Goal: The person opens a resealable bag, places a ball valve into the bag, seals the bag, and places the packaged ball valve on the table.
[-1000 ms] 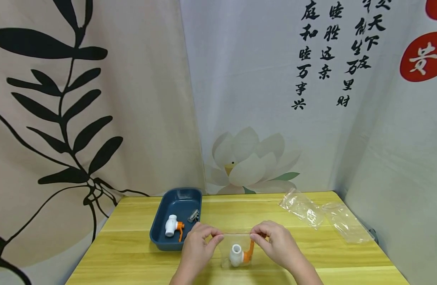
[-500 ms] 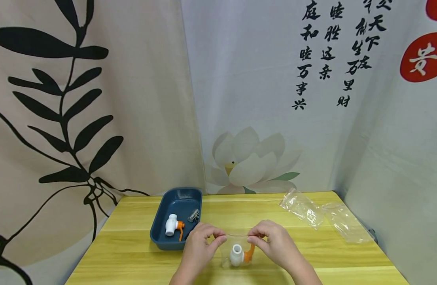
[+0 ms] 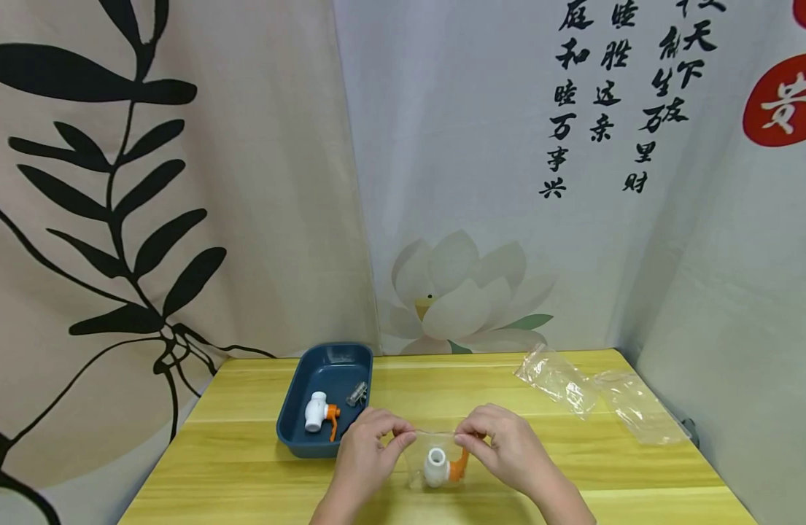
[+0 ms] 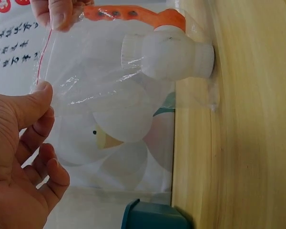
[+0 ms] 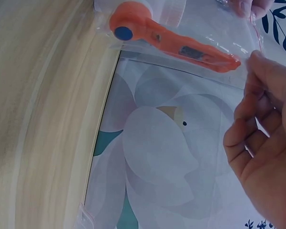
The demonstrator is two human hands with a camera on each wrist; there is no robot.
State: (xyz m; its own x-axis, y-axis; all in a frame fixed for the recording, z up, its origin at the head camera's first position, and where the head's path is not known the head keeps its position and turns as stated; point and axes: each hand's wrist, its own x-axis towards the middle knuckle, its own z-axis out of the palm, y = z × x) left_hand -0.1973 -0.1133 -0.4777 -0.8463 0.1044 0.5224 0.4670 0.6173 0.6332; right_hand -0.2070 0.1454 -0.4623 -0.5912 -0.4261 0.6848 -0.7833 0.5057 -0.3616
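A clear zip bag (image 4: 86, 90) with a red line along its top edge stands upright on the table, held by both hands. Inside it is a white plastic ball valve (image 3: 435, 468) with an orange lever handle (image 5: 181, 47). My left hand (image 3: 373, 448) pinches one end of the bag's top edge between thumb and index finger. At the other end, my right hand (image 3: 508, 448) pinches the same edge, close above the handle's tip. In the left wrist view the remaining left fingers curl loosely below the bag. Whether the seal is closed cannot be made out.
Just left of the left hand stands a blue tray (image 3: 289, 423). A second white valve (image 3: 316, 412) with an orange handle and a small metal part (image 3: 357, 394) lie in it. Crumpled clear bags (image 3: 563, 383) lie at the back right, before a printed curtain (image 3: 455, 182).
Both hands have come slightly closer together along the bag's top edge, the right one shifting a little left. The head view has tilted slightly. The valve stays in the bag.
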